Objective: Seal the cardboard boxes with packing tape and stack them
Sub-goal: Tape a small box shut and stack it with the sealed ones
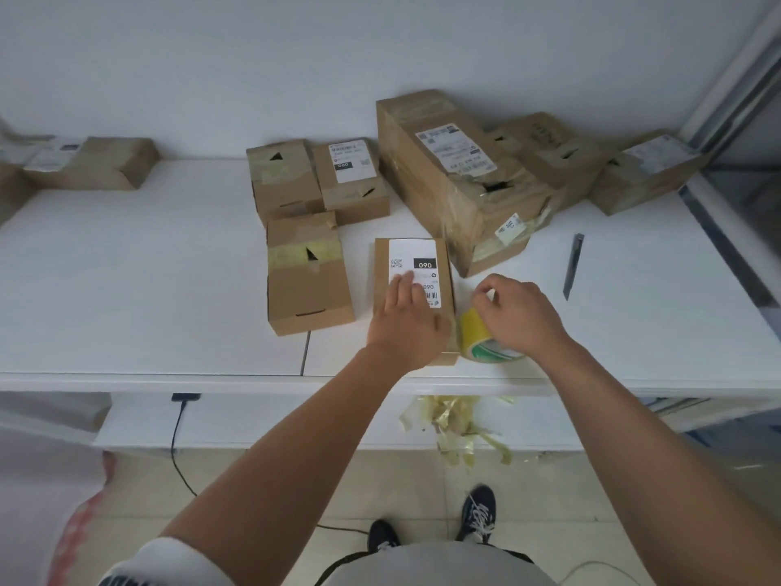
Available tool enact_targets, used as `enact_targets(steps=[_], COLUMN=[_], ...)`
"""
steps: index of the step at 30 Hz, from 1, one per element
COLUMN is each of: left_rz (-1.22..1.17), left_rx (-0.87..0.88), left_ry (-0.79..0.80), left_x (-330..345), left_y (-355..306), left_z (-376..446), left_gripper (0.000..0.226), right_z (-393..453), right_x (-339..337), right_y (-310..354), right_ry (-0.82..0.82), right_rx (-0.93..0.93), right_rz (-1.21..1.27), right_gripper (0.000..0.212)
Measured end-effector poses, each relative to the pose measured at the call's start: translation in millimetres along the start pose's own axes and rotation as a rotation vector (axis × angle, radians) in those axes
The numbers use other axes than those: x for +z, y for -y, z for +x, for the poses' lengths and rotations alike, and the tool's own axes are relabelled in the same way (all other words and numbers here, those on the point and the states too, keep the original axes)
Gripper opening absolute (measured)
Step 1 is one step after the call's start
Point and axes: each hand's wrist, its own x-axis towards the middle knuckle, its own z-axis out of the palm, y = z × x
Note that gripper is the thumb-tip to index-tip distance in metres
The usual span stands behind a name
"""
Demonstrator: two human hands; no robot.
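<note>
A small cardboard box [443, 255] with a white "090" label lies near the front edge of the white table [148, 268]. My left hand [408, 319] presses flat on its top, fingers straight. Just right of the box stands a yellowish roll of packing tape [475, 336]. My right hand [517, 317] grips the roll from above, and its thumb and fingers pinch at the roll's top. Whether a tape strip reaches the box is hidden by my hands.
Several more boxes lie behind: one [306, 274] left of the labelled box, two [321, 179] further back, a large torn one [456, 179] at right. A utility knife [573, 264] lies at right. Crumpled tape scraps [456, 429] hang below the table edge.
</note>
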Motion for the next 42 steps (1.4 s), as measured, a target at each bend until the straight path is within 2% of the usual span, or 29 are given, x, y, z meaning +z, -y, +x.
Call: enact_targets(steps=[2,5,10,15,20,22,25,29,32,35,38,42], left_rz=[-0.02,0.152,0.242,0.322,0.156,-0.032,-0.321,-0.439,-0.201,-0.003,0.128,0.196], left_rx=[-0.058,-0.1,-0.08,-0.04,-0.052,-0.054,-0.035,-0.035,0.011,0.003,-0.014,-0.023], left_ry=[-0.123,-0.184,-0.055,-0.016,0.019,-0.057,-0.215,-0.358,-0.317,-0.206,-0.068,0.001], left_x=[0.1,6.5,13.6,15.4,11.3,7.3,3.1,0.9,5.9,7.2,6.6,10.0], left_y=[-6.6,-14.5,-10.2,-10.7,-6.0,-4.0,4.5,12.8,6.2,-1.3,0.9,2.1], left_z=[6.2,9.8,16.9,22.5,23.7,24.2,23.3,13.3,11.2,11.1,8.8,7.1], left_gripper=[0.063,0.068,0.071,0.072,0.073,0.068,0.047,0.037,0.041,0.056,0.072,0.085], right_z=[3.1,3.9,7.2,9.7,9.2,8.2,7.1,5.7,3.8,1.6,0.9,-0.5], right_x=[0.1,-0.4,0.4,-1.7,-2.8,-4.2,-5.6,-6.2,-10.2,-10.9,-10.5,-14.0], right_y=[-2.0,-2.5,-5.0,-6.2,-4.8,-4.8,-6.4,-9.4,-16.2,-21.5,-19.9,-19.2], right_ry=[0.018,0.02,0.025,0.045,0.06,0.063,0.065,0.069,0.062,0.051,0.048,0.061], right_rx=[0.011,0.018,-0.01,-0.013,0.022,0.029,0.045,0.061,0.078,0.08,0.079,0.07], right_rz=[0.015,0.025,0.018,-0.007,0.031,0.04,0.053,0.077,0.136,0.154,0.145,0.163], right_gripper=[0.024,0.023,0.025,0.024,0.025,0.025,0.025,0.025,0.027,0.028,0.028,0.026])
